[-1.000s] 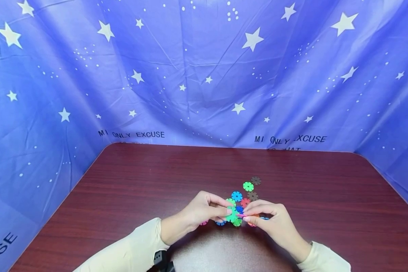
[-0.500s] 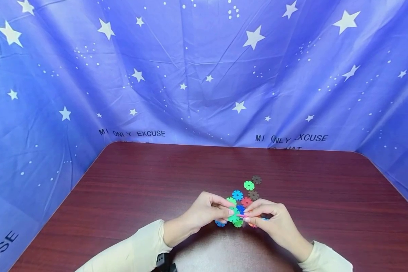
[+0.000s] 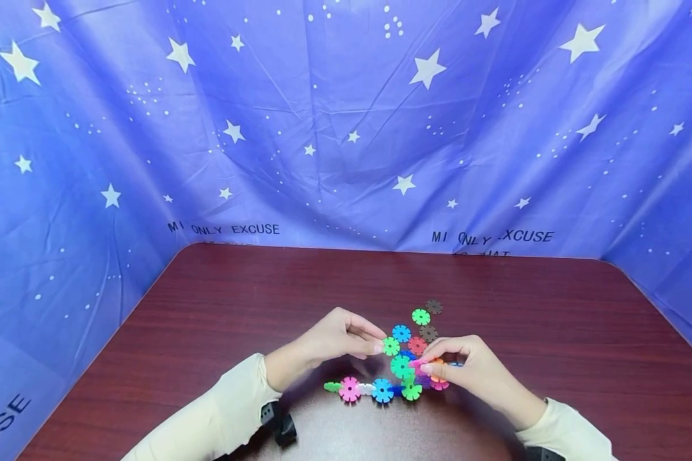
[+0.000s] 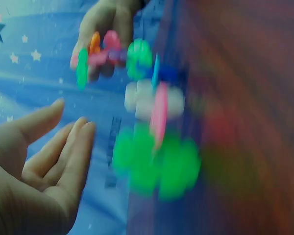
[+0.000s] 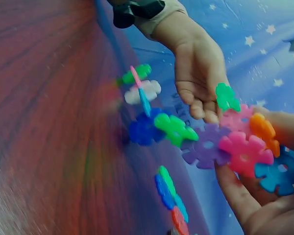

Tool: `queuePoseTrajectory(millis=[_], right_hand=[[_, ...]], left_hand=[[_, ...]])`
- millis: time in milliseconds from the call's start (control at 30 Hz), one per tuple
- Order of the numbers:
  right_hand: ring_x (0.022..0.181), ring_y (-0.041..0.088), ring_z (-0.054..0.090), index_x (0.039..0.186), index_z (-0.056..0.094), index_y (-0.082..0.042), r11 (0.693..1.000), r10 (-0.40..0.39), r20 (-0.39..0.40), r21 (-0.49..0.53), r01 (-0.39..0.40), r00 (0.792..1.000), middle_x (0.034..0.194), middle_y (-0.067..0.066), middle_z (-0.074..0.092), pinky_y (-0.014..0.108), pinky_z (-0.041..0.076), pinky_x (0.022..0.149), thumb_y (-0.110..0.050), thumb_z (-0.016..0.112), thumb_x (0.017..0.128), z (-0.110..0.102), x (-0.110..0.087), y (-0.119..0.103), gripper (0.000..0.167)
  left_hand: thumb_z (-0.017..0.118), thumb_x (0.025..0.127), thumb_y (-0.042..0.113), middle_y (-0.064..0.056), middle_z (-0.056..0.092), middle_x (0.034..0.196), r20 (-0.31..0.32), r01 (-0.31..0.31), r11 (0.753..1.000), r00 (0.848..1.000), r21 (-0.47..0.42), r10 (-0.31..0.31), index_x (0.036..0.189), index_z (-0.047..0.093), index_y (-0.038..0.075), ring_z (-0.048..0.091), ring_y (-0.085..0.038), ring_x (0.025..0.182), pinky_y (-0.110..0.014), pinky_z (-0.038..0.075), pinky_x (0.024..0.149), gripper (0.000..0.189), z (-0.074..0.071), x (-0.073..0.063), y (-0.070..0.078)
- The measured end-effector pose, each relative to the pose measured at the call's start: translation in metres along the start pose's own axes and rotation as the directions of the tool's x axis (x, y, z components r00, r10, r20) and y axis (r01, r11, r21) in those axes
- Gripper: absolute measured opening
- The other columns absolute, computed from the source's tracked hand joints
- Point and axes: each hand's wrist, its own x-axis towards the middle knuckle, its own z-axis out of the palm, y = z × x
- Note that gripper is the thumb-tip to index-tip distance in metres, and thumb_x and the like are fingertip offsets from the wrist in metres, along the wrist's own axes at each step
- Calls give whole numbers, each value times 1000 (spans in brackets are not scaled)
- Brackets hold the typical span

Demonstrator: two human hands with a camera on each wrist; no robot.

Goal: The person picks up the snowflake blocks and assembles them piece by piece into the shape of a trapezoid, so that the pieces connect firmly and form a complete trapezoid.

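Observation:
A chain of interlocked notched plastic discs runs across the front of the head view, with a pink disc (image 3: 349, 389), a light blue disc (image 3: 383, 390) and a green disc (image 3: 411, 388) facing up. My right hand (image 3: 478, 374) pinches its right end, around a pink disc (image 5: 246, 153) and an orange disc (image 5: 264, 133). At that end a teal-green disc (image 3: 401, 367) sticks out toward my left hand. My left hand (image 3: 342, 336) holds nothing; in the left wrist view its thumb and fingers (image 4: 76, 161) stand apart, beside the chain.
Loose discs lie on the dark red table (image 3: 236, 301) behind the chain: a green one (image 3: 421, 316), a light blue one (image 3: 401, 333), a red one (image 3: 417, 346), brown ones (image 3: 434, 306) and others. A starry blue curtain (image 3: 322, 96) surrounds the table.
My left hand has let go of the teal-green disc and drawn back up and left. The right hand still holds the chain, whose left part now shows in full.

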Motion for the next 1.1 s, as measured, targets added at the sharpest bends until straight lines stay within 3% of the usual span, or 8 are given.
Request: queuePoseTrajectory(millis=[200, 400, 600, 800, 933, 1100], right_hand=[[63, 5, 59, 92, 70, 2, 991, 62, 88, 113, -71, 994, 84, 2, 71, 27, 51, 53, 0, 63, 87, -9, -1, 8, 9], [62, 1, 59, 92, 68, 6, 979, 98, 143, 161, -121, 985, 78, -2, 71, 24, 51, 53, 0, 60, 88, -9, 0, 12, 11], [61, 0, 57, 92, 68, 6, 981, 119, 152, 136, -140, 981, 77, -3, 70, 22, 50, 51, -1, 61, 88, -9, 0, 14, 11], [62, 0, 57, 91, 68, 5, 983, 122, 158, 118, -141, 980, 77, -3, 70, 23, 50, 52, -2, 60, 89, -9, 0, 14, 11], [61, -1, 57, 92, 69, 4, 986, 122, 157, 96, -138, 980, 77, -3, 70, 22, 50, 52, -3, 61, 89, -8, 0, 14, 11], [60, -1, 56, 93, 69, 2, 987, 137, 148, 70, -148, 980, 76, -3, 70, 22, 49, 51, -4, 61, 89, -6, -2, 14, 11]], left_hand=[[71, 80, -2, -21, 69, 101, 69, -4, 996, 998, 88, -2, 108, 65, -10, 69, -22, 88, -29, 54, 79, 30, -13, 11, -7], [71, 79, -5, -20, 67, 107, 49, -16, 987, 999, 157, 9, 110, 65, -9, 65, -28, 98, -28, 53, 82, 33, -16, 25, -18], [72, 76, -7, -15, 69, 106, 38, 34, 990, 999, 136, -39, 107, 68, -6, 65, -19, 94, -28, 55, 74, 32, -11, 38, -27], [74, 73, -10, -11, 70, 105, -10, 25, 987, 1000, 161, -24, 103, 71, -2, 63, -13, 87, -27, 55, 71, 31, -7, 44, -31], [76, 71, -7, -9, 70, 102, -15, -14, 966, 1000, 258, 18, 101, 73, 1, 61, -10, 81, -24, 54, 67, 31, -4, 45, -31], [79, 71, -3, -5, 72, 99, -12, -69, 913, 997, 402, 81, 98, 75, 5, 58, -7, 77, -19, 51, 65, 29, 0, 45, -30]])
